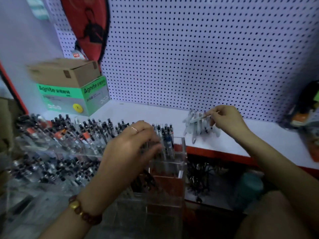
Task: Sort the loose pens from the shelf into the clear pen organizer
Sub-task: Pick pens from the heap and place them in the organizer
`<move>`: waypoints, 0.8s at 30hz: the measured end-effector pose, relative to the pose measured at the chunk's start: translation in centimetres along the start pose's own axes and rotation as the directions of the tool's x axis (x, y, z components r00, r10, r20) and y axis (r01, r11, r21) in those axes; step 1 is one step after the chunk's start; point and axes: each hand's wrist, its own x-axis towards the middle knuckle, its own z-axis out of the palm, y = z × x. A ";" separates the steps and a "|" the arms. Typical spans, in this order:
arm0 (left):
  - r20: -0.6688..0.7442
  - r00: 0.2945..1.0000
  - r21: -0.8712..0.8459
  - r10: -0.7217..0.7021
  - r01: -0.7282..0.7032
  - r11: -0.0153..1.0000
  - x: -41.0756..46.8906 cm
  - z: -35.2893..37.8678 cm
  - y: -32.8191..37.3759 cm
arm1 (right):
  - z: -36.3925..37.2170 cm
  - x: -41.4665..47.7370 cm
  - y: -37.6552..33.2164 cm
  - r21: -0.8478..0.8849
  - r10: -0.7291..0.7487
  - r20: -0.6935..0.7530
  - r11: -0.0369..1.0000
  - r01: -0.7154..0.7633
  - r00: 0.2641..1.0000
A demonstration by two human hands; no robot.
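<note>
The clear pen organizer (pixel 183 167) stands at the near edge of the white shelf (pixel 262 135), left of centre. Its stepped compartments are packed with upright pens that run off to the left. The left hand (pixel 133 144) lies over the organizer's right end, palm down, with its fingers (pixel 152 146) bent down among the pen tops there. The view is blurred at that spot, so it cannot be told whether those fingers grip a pen or only rest on the tops. A thin ring (pixel 134 129) sits on one finger, and a bracelet (pixel 82 211) of brown beads circles the wrist.

The loose pens (pixel 198 131) lie in a small heap on the shelf, right of the organizer and close to the pegboard (pixel 189 49) that forms the far wall. The right hand (pixel 227 121) reaches over the heap from the right. Its thumb and fingertips are pressed together on one pen (pixel 201 116), pinching it at the top of the pile.

At the far left of the shelf a green box (pixel 74 98) printed "Agnite" carries a cardboard box (pixel 65 73) on top. A red bag (pixel 86 26) hangs on the pegboard above them.
</note>
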 end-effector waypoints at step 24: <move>0.245 0.953 -0.059 -0.178 0.198 0.978 12.0 6.5 -0.5 | 5.8 9.3 5.7 -0.232 0.377 0.008 0.902 -0.365 0.926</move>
